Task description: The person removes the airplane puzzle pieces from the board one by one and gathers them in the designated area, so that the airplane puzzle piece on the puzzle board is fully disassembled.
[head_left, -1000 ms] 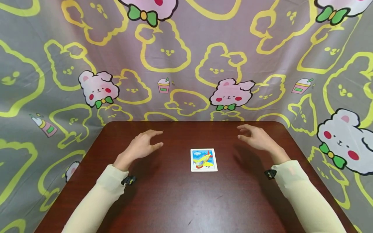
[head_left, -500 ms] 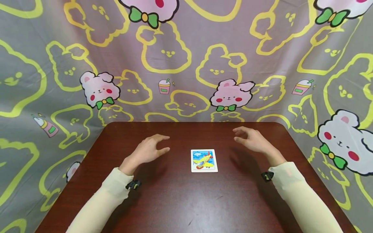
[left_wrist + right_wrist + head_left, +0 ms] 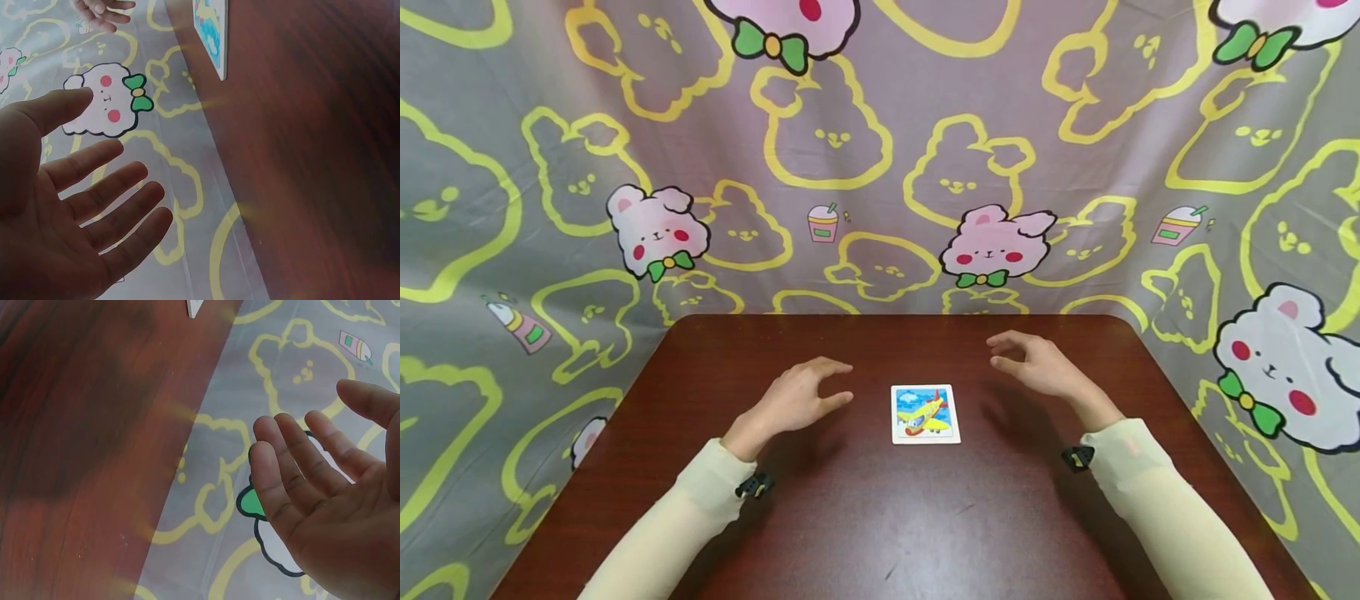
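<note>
A square picture puzzle (image 3: 926, 414) with a white border and a yellow airplane on blue lies flat on the dark wooden table (image 3: 880, 517). To its left, my left hand (image 3: 801, 395) hovers above the table with fingers spread and holds nothing. My right hand (image 3: 1037, 364) hovers on the other side, fingers relaxed and nothing in it. Neither touches the puzzle. In the left wrist view the palm (image 3: 56, 244) and parted fingers show beside part of the puzzle (image 3: 212, 34). The right wrist view catches only a corner of the puzzle (image 3: 194, 307) near its top edge.
A grey curtain (image 3: 887, 92) printed with yellow outlines and rabbit heads hangs behind the table and along both sides. The table's far edge (image 3: 895, 315) runs close to the curtain.
Both hands have moved inward toward the puzzle, the left one rightward and nearer, the right one leftward. The puzzle has stayed in its place.
</note>
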Available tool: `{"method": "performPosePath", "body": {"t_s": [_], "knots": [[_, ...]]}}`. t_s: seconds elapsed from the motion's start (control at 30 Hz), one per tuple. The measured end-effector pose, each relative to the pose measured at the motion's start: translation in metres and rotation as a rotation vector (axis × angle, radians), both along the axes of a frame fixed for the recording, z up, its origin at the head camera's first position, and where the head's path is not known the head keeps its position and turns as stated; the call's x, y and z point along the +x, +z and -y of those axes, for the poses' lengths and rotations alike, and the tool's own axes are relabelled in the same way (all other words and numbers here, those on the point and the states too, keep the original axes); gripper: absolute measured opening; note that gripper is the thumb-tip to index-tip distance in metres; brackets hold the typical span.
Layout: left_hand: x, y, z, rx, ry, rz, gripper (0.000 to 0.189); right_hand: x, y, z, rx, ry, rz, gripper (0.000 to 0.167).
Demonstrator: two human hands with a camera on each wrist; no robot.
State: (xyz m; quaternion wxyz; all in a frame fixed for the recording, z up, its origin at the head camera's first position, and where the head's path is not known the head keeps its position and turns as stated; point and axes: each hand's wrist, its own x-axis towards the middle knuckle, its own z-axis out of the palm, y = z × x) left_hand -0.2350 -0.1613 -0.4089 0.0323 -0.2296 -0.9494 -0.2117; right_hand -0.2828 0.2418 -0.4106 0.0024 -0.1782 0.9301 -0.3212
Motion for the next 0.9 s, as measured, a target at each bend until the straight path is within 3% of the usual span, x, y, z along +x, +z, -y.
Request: {"method": "performPosePath", "body": {"t_s": [0.2, 0.9], "knots": [[0.002, -0.007, -0.006, -0.002, -0.030, -0.024, 0.048, -0.001, -0.004, 0.006, -0.013, 0.020, -0.003, 0.034], [0.010, -0.025, -0.034, -0.003, -0.075, 0.029, 0.046, -0.005, -0.022, 0.023, -0.038, 0.033, 0.013, 0.030]]}}
